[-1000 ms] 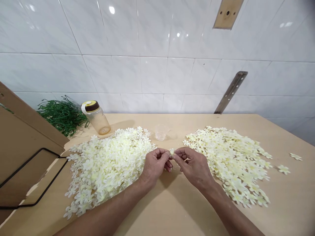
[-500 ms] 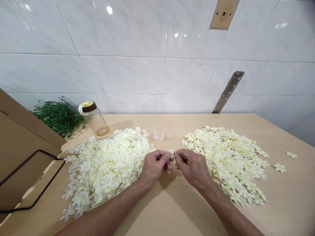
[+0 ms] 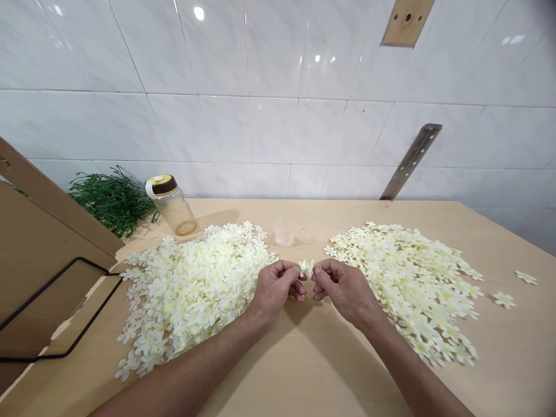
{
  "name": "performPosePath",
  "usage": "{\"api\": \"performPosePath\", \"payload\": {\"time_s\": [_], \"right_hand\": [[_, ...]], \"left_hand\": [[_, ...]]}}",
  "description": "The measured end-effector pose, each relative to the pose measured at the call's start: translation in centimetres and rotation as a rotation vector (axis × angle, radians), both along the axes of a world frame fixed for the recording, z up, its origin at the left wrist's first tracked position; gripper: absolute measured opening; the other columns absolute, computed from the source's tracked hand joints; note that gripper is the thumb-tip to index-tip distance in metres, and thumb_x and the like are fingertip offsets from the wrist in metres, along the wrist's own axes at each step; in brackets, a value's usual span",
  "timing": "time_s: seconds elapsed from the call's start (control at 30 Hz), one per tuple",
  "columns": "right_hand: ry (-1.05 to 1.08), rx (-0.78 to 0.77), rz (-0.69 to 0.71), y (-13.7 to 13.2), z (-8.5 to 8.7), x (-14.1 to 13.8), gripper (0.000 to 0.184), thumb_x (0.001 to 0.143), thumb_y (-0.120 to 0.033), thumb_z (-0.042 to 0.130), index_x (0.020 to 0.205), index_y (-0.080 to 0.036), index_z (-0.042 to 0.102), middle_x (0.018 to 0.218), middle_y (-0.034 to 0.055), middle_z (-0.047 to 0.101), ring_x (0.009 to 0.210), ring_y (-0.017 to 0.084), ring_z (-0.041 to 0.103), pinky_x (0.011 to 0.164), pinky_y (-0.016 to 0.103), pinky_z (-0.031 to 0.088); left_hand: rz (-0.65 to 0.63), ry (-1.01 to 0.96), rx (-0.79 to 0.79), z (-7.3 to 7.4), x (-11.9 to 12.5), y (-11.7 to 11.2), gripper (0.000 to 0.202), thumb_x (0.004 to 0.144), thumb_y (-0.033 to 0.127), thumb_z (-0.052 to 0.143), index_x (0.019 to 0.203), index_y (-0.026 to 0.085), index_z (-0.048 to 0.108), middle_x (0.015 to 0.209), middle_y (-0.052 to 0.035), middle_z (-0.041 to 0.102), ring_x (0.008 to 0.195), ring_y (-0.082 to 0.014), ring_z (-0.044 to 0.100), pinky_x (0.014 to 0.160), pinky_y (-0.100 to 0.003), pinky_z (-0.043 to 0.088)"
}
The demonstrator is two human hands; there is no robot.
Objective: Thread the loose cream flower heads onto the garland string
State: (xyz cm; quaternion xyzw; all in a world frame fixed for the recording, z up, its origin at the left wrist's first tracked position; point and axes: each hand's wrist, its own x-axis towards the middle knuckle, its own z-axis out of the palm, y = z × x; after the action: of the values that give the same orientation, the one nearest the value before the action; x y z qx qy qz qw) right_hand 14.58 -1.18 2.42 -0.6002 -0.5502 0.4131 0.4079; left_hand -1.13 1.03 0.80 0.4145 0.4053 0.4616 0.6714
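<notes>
Right hand (image 3: pixel 343 286) is easing slightly away from left hand (image 3: pixel 273 288), baring more of the cream artificial blossom (image 3: pixel 306 267) both are pinching between left flower pile (image 3: pixel 195 284) and right flower pile (image 3: pixel 412 278), apparently making its petals more reachable.

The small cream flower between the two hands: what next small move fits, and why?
Perhaps the left hand should steady the small cream flower while the right hand gently spreads it open, since both hands meet at it from opposite sides.
</notes>
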Motion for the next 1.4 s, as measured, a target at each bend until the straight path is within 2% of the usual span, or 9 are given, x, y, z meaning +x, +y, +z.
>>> {"api": "performPosePath", "payload": {"time_s": [0.13, 0.37, 0.5, 0.6, 0.7, 0.9, 1.13, 1.27, 1.4], "right_hand": [[-0.008, -0.008, 0.002, 0.2, -0.2, 0.6, 0.017, 0.082, -0.035, 0.057, 0.079, -0.019, 0.062, 0.062, -0.0005, 0.064, 0.055, 0.016, 0.065, 0.056, 0.027, 0.054], [-0.47, 0.21, -0.009, 0.1, -0.6, 0.8, 0.014, 0.08, -0.027, 0.053, 0.074, -0.021, 0.065, 0.065, 0.0, 0.065, 0.059, 0.016, 0.059, 0.054, 0.026, 0.044], [-0.521, 0.267, 0.016, -0.1, -0.4, 0.5, 0.014, 0.08, -0.024, 0.053, 0.074, -0.021, 0.065, 0.07, 0.0012, 0.067, 0.065, 0.017, 0.061, 0.059, 0.027, 0.045], [-0.43, 0.247, 0.034, -0.2, -0.5, 0.5, 0.014, 0.082, -0.026, 0.054, 0.077, -0.02, 0.065, 0.075, 0.0028, 0.068, 0.07, 0.018, 0.063, 0.062, 0.028, 0.049], [-0.177, 0.118, 0.055, -0.1, -0.5, 0.5, 0.016, 0.084, -0.034, 0.057, 0.084, -0.02, 0.064, 0.079, 0.0043, 0.068, 0.074, 0.019, 0.066, 0.06, 0.029, 0.054], [0.26, -0.062, 0.153, 0.1, 0.1, 0.6, 0.042, 0.079, -0.045, 0.067, 0.108, -0.017, 0.058, 0.089, 0.0063, 0.069, 0.075, 0.019, 0.068, 0.063, 0.032, 0.058], [0.182, -0.136, 0.172, 0.2, 0.2, 1.2, 0.039, 0.077, -0.053, 0.068, 0.086, -0.015, 0.065, 0.063, -0.001, 0.061, 0.052, 0.013, 0.06, 0.053, 0.026, 0.052], [0.171, -0.149, 0.162, 0.3, 0.1, 1.4, 0.04, 0.074, -0.056, 0.07, 0.075, -0.016, 0.062, 0.06, -0.0021, 0.058, 0.05, 0.012, 0.058, 0.052, 0.025, 0.05], [0.224, -0.139, 0.182, 0.3, 0.2, 1.5, 0.039, 0.07, -0.054, 0.074, 0.071, -0.016, 0.066, 0.061, -0.0018, 0.057, 0.049, 0.01, 0.053, 0.052, 0.025, 0.048]], "left_hand": [[0.009, -0.008, -0.009, 0.2, -0.1, 0.2, 0.015, 0.076, 0.027, 0.066, 0.074, 0.013, 0.064, 0.065, -0.0044, 0.064, 0.047, -0.011, 0.056, 0.046, -0.023, 0.046], [-0.013, -0.114, -0.064, 0.8, 0.0, 0.1, 0.018, 0.074, 0.029, 0.07, 0.079, 0.013, 0.062, 0.083, -0.0089, 0.068, 0.066, -0.0172, 0.066, 0.051, -0.025, 0.049], [-0.035, -0.123, -0.091, 0.5, 0.0, 0.1, 0.018, 0.075, 0.028, 0.07, 0.08, 0.014, 0.06, 0.078, -0.0075, 0.066, 0.07, -0.0191, 0.067, 0.054, -0.026, 0.05], [-0.039, -0.151, -0.103, 0.3, 0.0, 0.2, 0.019, 0.075, 0.028, 0.07, 0.08, 0.013, 0.059, 0.077, -0.0074, 0.066, 0.07, -0.0186, 0.066, 0.054, -0.026, 0.049], [-0.07, -0.174, -0.106, 0.2, -0.1, 0.2, 0.021, 0.075, 0.029, 0.071, 0.082, 0.013, 0.06, 0.072, -0.0059, 0.065, 0.065, -0.0165, 0.064, 0.054, -0.025, 0.049], [-0.145, -0.195, -0.074, 0.3, -0.2, 0.1, 0.023, 0.078, 0.034, 0.07, 0.083, 0.014, 0.06, 0.066, -0.0043, 0.065, 0.059, -0.0146, 0.062, 0.054, -0.025, 0.047], [-0.099, -0.221, -0.088, 0.9, -0.4, 0.2, 0.022, 0.074, 0.031, 0.072, 0.081, 0.014, 0.06, 0.071, -0.0036, 0.064, 0.058, -0.0138, 0.062, 0.051, -0.024, 0.047], [-0.024, -0.205, -0.094, 0.9, -0.4, 0.4, 0.023, 0.072, 0.031, 0.074, 0.08, 0.014, 0.06, 0.086, -0.0068, 0.067, 0.056, -0.011, 0.059, 0.049, -0.024, 0.046], [0.016, -0.192, -0.095, 0.9, -0.4, 0.6, 0.023, 0.071, 0.031, 0.073, 0.079, 0.014, 0.06, 0.083, -0.0058, 0.066, 0.054, -0.0099, 0.057, 0.048, -0.023, 0.045]]}}
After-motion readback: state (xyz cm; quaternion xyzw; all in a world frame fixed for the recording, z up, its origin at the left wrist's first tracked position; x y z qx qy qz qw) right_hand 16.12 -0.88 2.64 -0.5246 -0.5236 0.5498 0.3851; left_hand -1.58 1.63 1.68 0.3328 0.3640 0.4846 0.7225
